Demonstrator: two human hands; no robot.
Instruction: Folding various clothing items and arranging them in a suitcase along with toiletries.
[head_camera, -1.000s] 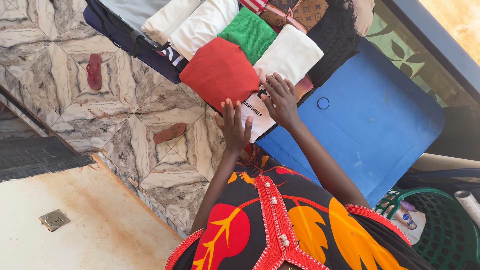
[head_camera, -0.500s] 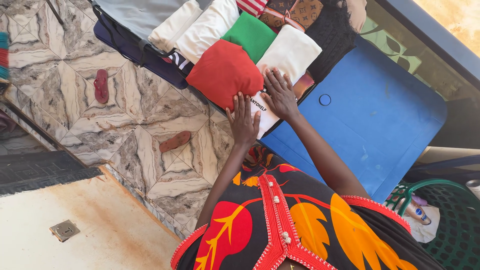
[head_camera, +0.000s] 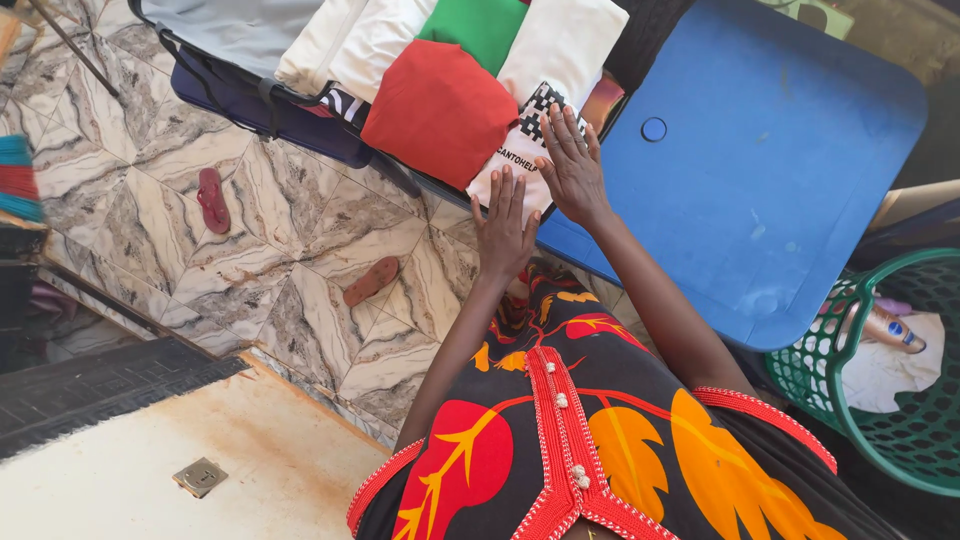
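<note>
My left hand (head_camera: 505, 225) and my right hand (head_camera: 573, 165) both lie flat, fingers spread, on a folded white garment with black print (head_camera: 520, 155) at the near edge of an open suitcase (head_camera: 240, 85). Neither hand grips anything. Touching that garment on the left is a folded red garment (head_camera: 440, 110). Beyond it lie a folded green garment (head_camera: 480, 25) and folded white garments (head_camera: 560, 45). My left hand hangs partly over the suitcase's edge.
The suitcase rests partly on a blue plastic table (head_camera: 770, 150). A green plastic basket (head_camera: 890, 440) with a bottle and cloth stands at the right. Two red flip-flops (head_camera: 212, 200) (head_camera: 370, 280) lie on the marble-patterned tile floor. A dark mat (head_camera: 90, 385) lies at the left.
Both hands have slid back toward me over the white printed garment, uncovering its checkered print. The view has tilted down, showing more of the basket.
</note>
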